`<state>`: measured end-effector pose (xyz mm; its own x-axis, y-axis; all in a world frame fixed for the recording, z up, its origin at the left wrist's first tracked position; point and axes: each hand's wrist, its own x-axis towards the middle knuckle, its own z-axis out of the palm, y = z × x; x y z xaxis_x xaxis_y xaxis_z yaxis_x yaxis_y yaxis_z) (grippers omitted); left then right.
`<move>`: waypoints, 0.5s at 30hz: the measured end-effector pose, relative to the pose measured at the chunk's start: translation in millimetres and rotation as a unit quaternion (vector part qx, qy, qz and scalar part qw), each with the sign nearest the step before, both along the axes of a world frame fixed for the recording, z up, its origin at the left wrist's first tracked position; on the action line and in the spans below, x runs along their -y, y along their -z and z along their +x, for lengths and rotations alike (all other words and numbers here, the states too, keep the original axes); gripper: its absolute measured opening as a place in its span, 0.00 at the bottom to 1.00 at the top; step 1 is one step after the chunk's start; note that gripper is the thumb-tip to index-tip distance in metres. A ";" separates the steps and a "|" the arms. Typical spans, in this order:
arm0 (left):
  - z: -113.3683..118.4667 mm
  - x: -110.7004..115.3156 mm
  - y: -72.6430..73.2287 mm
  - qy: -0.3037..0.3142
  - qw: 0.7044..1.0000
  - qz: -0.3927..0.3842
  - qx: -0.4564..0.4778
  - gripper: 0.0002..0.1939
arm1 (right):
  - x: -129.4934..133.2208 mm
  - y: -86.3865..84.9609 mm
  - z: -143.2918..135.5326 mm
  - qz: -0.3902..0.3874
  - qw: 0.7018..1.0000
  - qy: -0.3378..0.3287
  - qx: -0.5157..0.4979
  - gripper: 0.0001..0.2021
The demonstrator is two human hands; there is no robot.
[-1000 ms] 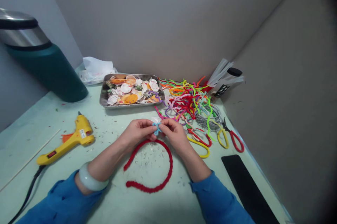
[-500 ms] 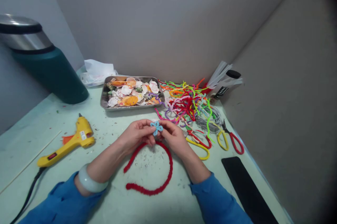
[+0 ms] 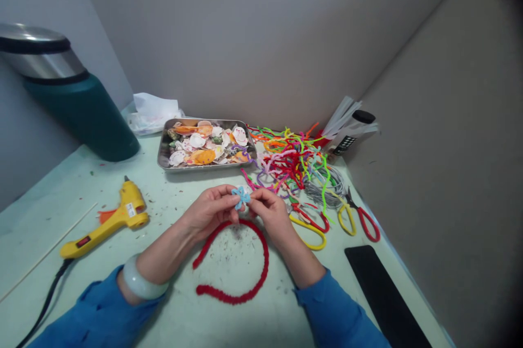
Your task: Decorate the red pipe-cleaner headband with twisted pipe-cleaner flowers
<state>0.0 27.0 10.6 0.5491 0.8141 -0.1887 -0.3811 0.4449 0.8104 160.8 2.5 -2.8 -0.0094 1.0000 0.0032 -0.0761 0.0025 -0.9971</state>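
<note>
A small light-blue pipe-cleaner flower (image 3: 241, 197) is held up between both hands. My left hand (image 3: 214, 207) pinches its left side with thumb and fingers. From the right, the thumb and forefinger of my right hand (image 3: 269, 212) grip one of its petals. Below the hands, a red fuzzy pipe-cleaner-wrapped headband (image 3: 265, 261) lies on the table as an open ring, its gap facing left. The fingers hide part of the flower's underside.
A yellow glue gun (image 3: 106, 223) and a thin stick lie left, near a green bottle (image 3: 93, 119). Behind are a metal tray (image 3: 204, 168) of shells and tangled coloured pipe cleaners (image 3: 290, 163). Red-and-yellow scissors (image 3: 365, 223), pliers (image 3: 312, 223) and a black strip (image 3: 379, 288) lie right.
The flower has turned slightly in the fingers, and my right fingertips have shifted to its right-hand petal. The headband lies as before.
</note>
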 end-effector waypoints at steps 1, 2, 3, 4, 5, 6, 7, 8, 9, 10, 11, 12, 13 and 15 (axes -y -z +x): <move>-0.1 0.0 -0.1 -0.002 1.000 -0.002 0.000 0.08 | -0.1 0.4 -0.2 -0.002 1.000 -0.003 -0.004 0.06; -0.1 0.0 -0.1 -0.004 1.000 -0.003 -0.001 0.09 | -0.2 1.0 -0.4 -0.003 1.000 -0.006 -0.006 0.06; -0.2 0.0 -0.2 -0.006 1.000 -0.004 -0.003 0.09 | -0.4 1.7 -0.6 -0.002 1.000 -0.009 -0.002 0.06; -0.2 -0.1 -0.2 -0.010 1.000 -0.004 -0.005 0.10 | -0.5 2.3 -0.7 0.001 1.000 -0.010 0.009 0.06; -0.3 -0.3 -0.3 -0.017 1.000 -0.005 -0.006 0.10 | -0.5 2.7 -0.7 0.010 1.000 -0.007 0.025 0.06; -0.3 -0.6 -0.2 -0.026 1.000 -0.006 -0.007 0.10 | -0.2 2.7 -0.6 0.027 0.998 -0.003 0.047 0.06; -0.3 -1.0 -0.1 -0.036 0.999 -0.007 -0.007 0.10 | 0.4 2.4 -0.4 0.053 0.996 0.005 0.074 0.06; -0.3 -1.5 0.1 -0.045 0.999 -0.009 -0.008 0.10 | 1.3 1.8 -0.3 0.087 0.991 0.015 0.103 0.06; -0.3 -2.1 0.5 -0.053 0.998 -0.010 -0.010 0.09 | 2.5 1.0 -0.1 0.127 0.983 0.026 0.133 0.05; -0.3 -2.7 1.0 -0.061 0.998 -0.009 -0.014 0.09 | 3.8 0.1 0.0 0.169 0.971 0.038 0.162 0.05; -0.2 -3.4 1.6 -0.068 0.997 -0.006 -0.021 0.08 | 5.2 -0.7 -0.1 0.208 0.958 0.048 0.190 0.05; -0.1 -4.0 2.2 -0.076 0.997 -0.001 -0.030 0.08 | 6.6 -1.3 -0.2 0.243 0.944 0.055 0.216 0.05; 0.1 -4.5 2.8 -0.085 0.996 0.004 -0.042 0.08 | 7.9 -1.8 -0.4 0.270 0.931 0.060 0.238 0.05; 0.6 -5.2 3.4 -0.097 0.993 0.012 -0.067 0.09 | 9.9 -2.0 -0.8 0.303 0.913 0.067 0.265 0.05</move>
